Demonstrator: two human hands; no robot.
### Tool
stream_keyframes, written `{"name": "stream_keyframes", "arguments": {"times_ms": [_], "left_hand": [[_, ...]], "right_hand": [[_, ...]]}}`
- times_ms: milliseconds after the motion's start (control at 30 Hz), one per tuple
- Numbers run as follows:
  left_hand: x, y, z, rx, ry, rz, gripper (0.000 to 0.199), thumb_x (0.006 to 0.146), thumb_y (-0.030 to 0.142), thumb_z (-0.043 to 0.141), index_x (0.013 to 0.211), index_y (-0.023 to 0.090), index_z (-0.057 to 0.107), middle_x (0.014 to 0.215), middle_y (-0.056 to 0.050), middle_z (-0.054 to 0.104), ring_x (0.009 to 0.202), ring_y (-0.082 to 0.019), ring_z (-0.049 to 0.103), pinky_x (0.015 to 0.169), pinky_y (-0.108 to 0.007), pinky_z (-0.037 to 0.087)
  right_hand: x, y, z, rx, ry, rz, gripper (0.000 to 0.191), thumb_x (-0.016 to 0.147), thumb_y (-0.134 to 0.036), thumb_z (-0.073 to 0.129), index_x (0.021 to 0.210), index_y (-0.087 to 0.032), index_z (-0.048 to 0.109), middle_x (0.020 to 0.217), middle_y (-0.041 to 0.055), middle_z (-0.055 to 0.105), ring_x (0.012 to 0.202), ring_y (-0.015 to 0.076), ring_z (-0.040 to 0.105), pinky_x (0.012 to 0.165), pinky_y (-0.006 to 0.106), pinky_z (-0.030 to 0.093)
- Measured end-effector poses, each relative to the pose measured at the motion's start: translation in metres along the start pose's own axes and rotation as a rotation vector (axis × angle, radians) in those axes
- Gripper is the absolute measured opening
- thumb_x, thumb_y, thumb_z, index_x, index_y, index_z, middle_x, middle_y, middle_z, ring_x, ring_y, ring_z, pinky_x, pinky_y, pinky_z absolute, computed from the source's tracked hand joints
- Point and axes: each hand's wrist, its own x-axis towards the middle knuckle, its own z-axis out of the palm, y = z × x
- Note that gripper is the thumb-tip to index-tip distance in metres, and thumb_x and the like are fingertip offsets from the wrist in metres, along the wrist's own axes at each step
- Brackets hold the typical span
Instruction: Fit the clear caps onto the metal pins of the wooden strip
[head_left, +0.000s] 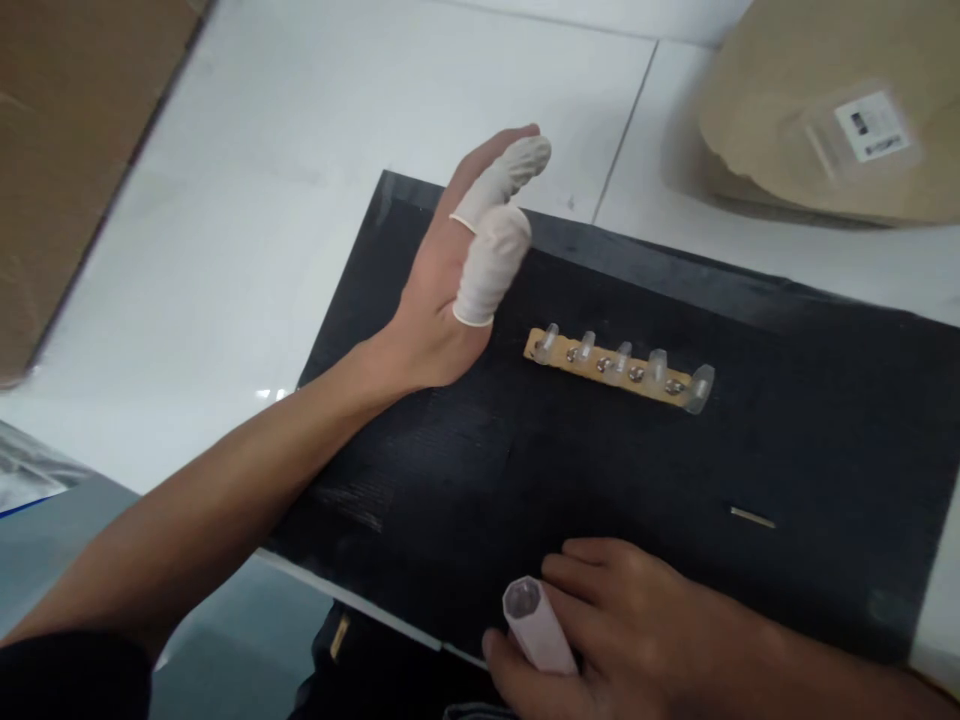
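My left hand (439, 290) is held over the upper left of a black mat (465, 470). White finger cots cover its thumb and forefinger. The fingers are stretched out, and I see nothing held in them. To its right, a narrow tan strip (626, 377) lies on the mat, bearing a row of several clear plastic pieces (656, 370) with small shiny round parts between them. At the mat's near edge, my right hand (637, 625) is closed around a pale pink, many-sided hollow tube (541, 630). The tube's open end points up and left.
A small thin metal-looking piece (752, 517) lies on the mat's right side. Behind the mat, a large brown paper-covered bundle (795, 60) with a white label (871, 126) rests on the white table (300, 120). A brown board (75, 130) is at the far left.
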Motion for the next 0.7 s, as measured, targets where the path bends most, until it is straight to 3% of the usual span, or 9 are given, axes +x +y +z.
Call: {"name": "stream_keyframes", "arguments": {"times_ms": [100,167,267,367,433,533,700], "left_hand": [[-0.001,0.008,-0.006,0.22,-0.023,-0.009,0.085,0.102,0.076,0.009,0.161,0.019,0.03,0.172,-0.015,0.028,0.165,-0.03,0.021,0.134,-0.049,0.021],[-0.001,0.008,-0.018,0.342,-0.093,-0.022,0.089,0.1,0.08,0.015,0.167,0.022,0.022,0.177,-0.016,0.015,0.167,-0.034,0.008,0.134,-0.059,0.012],[-0.003,0.001,-0.048,0.43,-0.28,-0.058,0.097,0.096,0.085,0.025,0.171,0.026,0.007,0.179,-0.011,-0.009,0.165,-0.043,-0.011,0.128,-0.073,0.001],[-0.008,-0.006,-0.084,0.408,-0.418,-0.128,0.108,0.09,0.091,0.025,0.168,0.029,-0.017,0.173,-0.006,-0.033,0.16,-0.042,-0.029,0.125,-0.074,-0.011],[-0.014,-0.011,-0.107,0.402,-0.454,-0.177,0.107,0.088,0.092,0.019,0.166,0.032,-0.021,0.172,-0.001,-0.034,0.16,-0.04,-0.031,0.125,-0.072,-0.015],[-0.031,-0.024,-0.138,0.439,-0.435,-0.239,0.108,0.089,0.092,0.028,0.166,0.033,-0.021,0.171,0.003,-0.035,0.159,-0.044,-0.03,0.121,-0.076,-0.019],[-0.076,-0.069,-0.184,0.441,-0.387,-0.302,0.106,0.088,0.087,0.044,0.161,0.049,-0.023,0.162,0.023,-0.043,0.154,-0.052,-0.036,0.109,-0.085,-0.028]], "right_hand": [[0.0,0.0,0.003,-0.023,0.028,-0.007,0.014,0.095,-0.014,0.057,0.102,-0.022,0.066,0.06,-0.0058,0.051,0.05,0.0142,0.039,0.047,0.031,0.032],[0.0,0.0,0.004,-0.051,0.054,-0.016,0.012,0.093,-0.013,0.061,0.1,-0.021,0.065,0.059,-0.0063,0.05,0.05,0.014,0.039,0.047,0.031,0.032],[-0.002,0.001,0.006,-0.07,0.057,-0.035,0.013,0.092,-0.012,0.065,0.102,-0.021,0.064,0.059,-0.0068,0.048,0.051,0.0135,0.039,0.047,0.031,0.031],[-0.004,0.002,0.006,-0.088,0.038,-0.055,0.019,0.093,-0.01,0.063,0.109,-0.02,0.064,0.062,-0.0069,0.052,0.052,0.013,0.041,0.048,0.03,0.034],[-0.006,0.003,0.006,-0.096,0.04,-0.066,0.019,0.094,-0.009,0.063,0.11,-0.02,0.064,0.064,-0.0068,0.053,0.053,0.0128,0.043,0.048,0.03,0.035],[-0.006,0.004,0.006,-0.089,0.048,-0.079,0.017,0.096,-0.008,0.062,0.11,-0.019,0.064,0.065,-0.0066,0.053,0.054,0.0123,0.044,0.048,0.03,0.034],[-0.007,0.007,0.006,-0.045,0.066,-0.099,0.022,0.099,-0.004,0.053,0.114,-0.017,0.062,0.068,-0.0058,0.058,0.056,0.0114,0.048,0.051,0.028,0.038]]}}
